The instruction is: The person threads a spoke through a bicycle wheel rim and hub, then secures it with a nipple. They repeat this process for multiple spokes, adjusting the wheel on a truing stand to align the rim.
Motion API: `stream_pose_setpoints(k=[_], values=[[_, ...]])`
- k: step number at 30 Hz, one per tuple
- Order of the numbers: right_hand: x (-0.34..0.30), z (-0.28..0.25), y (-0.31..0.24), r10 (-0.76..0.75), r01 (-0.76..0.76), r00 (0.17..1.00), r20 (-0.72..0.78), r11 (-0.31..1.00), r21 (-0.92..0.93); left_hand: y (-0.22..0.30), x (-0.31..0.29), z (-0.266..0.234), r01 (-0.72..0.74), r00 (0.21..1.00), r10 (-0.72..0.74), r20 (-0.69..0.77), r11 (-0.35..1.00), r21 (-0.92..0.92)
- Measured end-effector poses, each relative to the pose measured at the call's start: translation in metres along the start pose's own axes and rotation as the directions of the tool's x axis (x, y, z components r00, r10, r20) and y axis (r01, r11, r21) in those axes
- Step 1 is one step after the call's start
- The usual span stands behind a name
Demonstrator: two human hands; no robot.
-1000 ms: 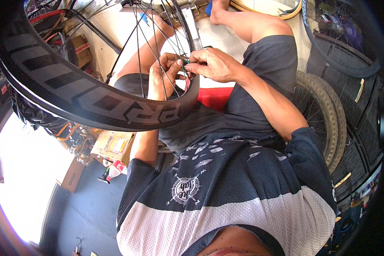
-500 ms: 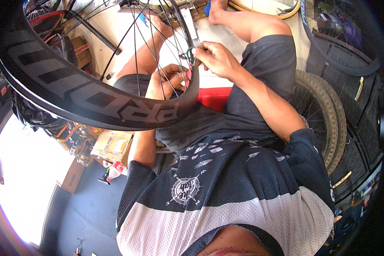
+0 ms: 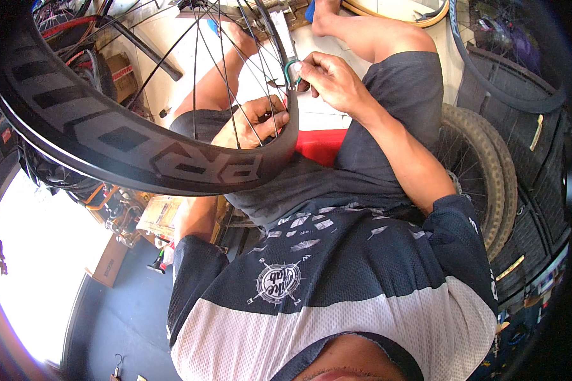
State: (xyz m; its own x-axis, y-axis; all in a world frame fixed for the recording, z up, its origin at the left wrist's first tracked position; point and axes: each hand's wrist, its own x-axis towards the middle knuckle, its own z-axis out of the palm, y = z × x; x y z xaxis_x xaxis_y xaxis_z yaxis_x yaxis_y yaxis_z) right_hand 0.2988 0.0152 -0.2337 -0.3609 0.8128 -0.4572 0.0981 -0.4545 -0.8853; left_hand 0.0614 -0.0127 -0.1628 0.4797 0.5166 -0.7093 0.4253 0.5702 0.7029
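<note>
A deep-rimmed black bicycle wheel [image 3: 140,149] with grey lettering fills the upper left, its thin black spokes [image 3: 197,95] running up to the top edge. My left hand [image 3: 254,120] reaches among the spokes at the inner side of the rim. Its thumb and fingers are closed together there, and what lies between them I cannot make out. Across from it, my right hand [image 3: 333,82] pinches a small round green spoke wrench [image 3: 292,72] at the rim's right inner edge. A silver metal upright [image 3: 285,39] stands beside the rim there.
Below the hands a red object [image 3: 322,146] shows between my legs. Knobby tires [image 3: 489,178] lean at the right, with a dark slatted surface [image 3: 527,152] beyond. Cardboard boxes [image 3: 159,213] stand at the left above a blue-grey floor [image 3: 133,311]. Another tire [image 3: 419,16] lies at the top.
The wheel has turned a little, its lower lettering shifting left. My right hand and the green wrench have moved slightly right and up. A red bit by my left fingers no longer shows.
</note>
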Motion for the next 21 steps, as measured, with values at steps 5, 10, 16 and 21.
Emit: stream_pose_setpoints(k=[5, 10, 16, 21], values=[[-0.002, 0.001, -0.001, -0.029, 0.029, 0.999, 0.012, 0.999, -0.019, -0.021, 0.006, -0.002, -0.054, 0.993, 0.041, -0.111, 0.992, -0.11], [-0.002, -0.001, 0.0, -0.035, 0.035, 0.999, -0.005, 0.999, -0.016, -0.014, -0.001, -0.016, -0.026, 0.998, 0.037, 0.052, 0.981, -0.194], [-0.005, 0.0, -0.007, -0.009, 0.009, 1.0, 0.012, 1.0, 0.021, -0.006, -0.002, -0.005, 0.019, 0.999, -0.01, 0.051, 0.983, -0.183], [-0.004, -0.001, -0.005, -0.024, 0.025, 1.0, 0.015, 0.999, -0.023, -0.004, 0.001, 0.0, -0.022, 0.999, 0.026, -0.02, 0.989, 0.145]])
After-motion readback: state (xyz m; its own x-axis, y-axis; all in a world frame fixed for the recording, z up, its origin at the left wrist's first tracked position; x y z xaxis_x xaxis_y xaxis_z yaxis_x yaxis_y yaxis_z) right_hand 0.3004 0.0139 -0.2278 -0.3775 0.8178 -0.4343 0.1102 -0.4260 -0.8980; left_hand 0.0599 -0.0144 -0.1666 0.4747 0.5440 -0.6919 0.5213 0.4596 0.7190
